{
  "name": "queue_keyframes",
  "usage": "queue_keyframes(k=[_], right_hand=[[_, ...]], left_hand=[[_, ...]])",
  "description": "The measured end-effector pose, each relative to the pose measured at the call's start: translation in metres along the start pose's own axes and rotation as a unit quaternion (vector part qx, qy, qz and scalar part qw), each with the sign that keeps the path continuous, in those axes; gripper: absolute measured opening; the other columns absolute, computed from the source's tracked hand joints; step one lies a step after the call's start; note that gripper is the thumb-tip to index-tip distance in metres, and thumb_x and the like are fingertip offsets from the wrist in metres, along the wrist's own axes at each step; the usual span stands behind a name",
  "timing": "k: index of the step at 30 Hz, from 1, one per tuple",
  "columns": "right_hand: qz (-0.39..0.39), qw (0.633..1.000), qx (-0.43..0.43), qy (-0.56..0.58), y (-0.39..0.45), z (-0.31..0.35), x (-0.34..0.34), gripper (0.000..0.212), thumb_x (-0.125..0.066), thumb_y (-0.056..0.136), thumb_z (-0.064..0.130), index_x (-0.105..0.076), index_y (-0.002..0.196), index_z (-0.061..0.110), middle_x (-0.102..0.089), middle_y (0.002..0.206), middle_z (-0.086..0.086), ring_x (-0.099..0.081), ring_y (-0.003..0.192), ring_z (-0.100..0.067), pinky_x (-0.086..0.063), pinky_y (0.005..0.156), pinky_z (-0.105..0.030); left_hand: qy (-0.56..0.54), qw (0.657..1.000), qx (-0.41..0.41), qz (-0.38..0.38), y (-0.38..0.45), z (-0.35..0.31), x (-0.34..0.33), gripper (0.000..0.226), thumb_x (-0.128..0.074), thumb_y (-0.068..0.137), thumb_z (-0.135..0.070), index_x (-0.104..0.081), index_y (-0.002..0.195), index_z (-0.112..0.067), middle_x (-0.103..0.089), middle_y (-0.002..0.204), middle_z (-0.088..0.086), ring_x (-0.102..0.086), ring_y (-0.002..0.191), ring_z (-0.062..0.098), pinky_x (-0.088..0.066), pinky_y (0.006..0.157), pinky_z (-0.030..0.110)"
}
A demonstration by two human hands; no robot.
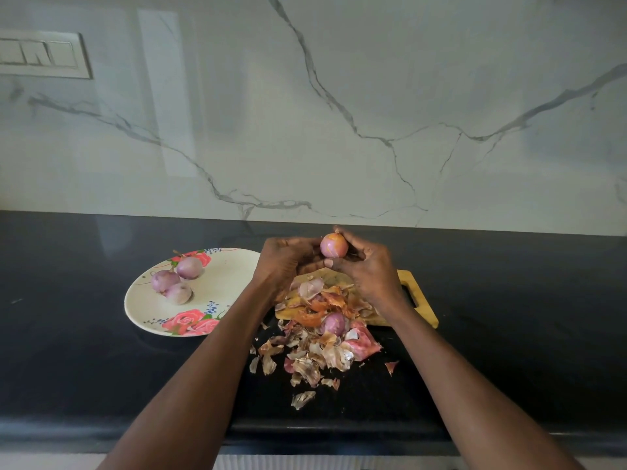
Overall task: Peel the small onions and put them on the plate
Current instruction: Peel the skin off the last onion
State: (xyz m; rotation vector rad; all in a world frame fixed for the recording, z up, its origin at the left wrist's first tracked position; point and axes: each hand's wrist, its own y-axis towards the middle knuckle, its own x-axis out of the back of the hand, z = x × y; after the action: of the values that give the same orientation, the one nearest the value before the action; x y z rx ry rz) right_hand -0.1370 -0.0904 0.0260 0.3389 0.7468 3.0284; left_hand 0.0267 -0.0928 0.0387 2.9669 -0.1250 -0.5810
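Observation:
A small pink onion (334, 245) with streaks of orange skin is held up above the wooden cutting board (419, 301). My right hand (368, 266) grips it from the right and below. My left hand (288, 261) touches it from the left with curled fingers. Three peeled onions (175, 279) lie on the floral plate (224, 276) to the left. Another small onion (334, 323) sits among the pile of peels (315, 337) on the board's near edge.
Loose peels (303, 369) spread over the black counter (84, 351) in front of the board. A marble wall rises behind the counter, with a switch panel (40, 56) at the upper left. The counter's front edge runs below my forearms.

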Motion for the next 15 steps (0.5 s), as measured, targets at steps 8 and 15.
queue_keyframes(k=[8,15], right_hand=[[-0.021,1.000,0.002,-0.011,-0.0006,0.0003,-0.0003,0.065,-0.087,0.073,0.011,-0.063,0.133,0.019,-0.068,0.124,0.007,-0.063,0.118,-0.014,-0.053,0.103,-0.042],[-0.019,0.999,0.011,-0.026,-0.0031,0.0058,0.0010,0.066,-0.086,0.073,0.011,-0.062,0.134,0.019,-0.064,0.112,0.018,-0.063,0.107,-0.005,-0.054,0.093,-0.022]], left_hand=[[0.017,0.999,-0.003,0.047,0.0024,0.0010,0.0052,0.016,-0.069,0.086,0.004,-0.073,0.100,0.009,-0.072,0.103,0.029,-0.073,0.089,0.032,-0.063,0.079,0.032],[0.021,0.998,-0.023,0.056,0.0009,0.0008,0.0059,0.013,-0.070,0.085,0.005,-0.076,0.097,0.004,-0.074,0.101,0.025,-0.074,0.088,0.030,-0.062,0.078,0.030]])
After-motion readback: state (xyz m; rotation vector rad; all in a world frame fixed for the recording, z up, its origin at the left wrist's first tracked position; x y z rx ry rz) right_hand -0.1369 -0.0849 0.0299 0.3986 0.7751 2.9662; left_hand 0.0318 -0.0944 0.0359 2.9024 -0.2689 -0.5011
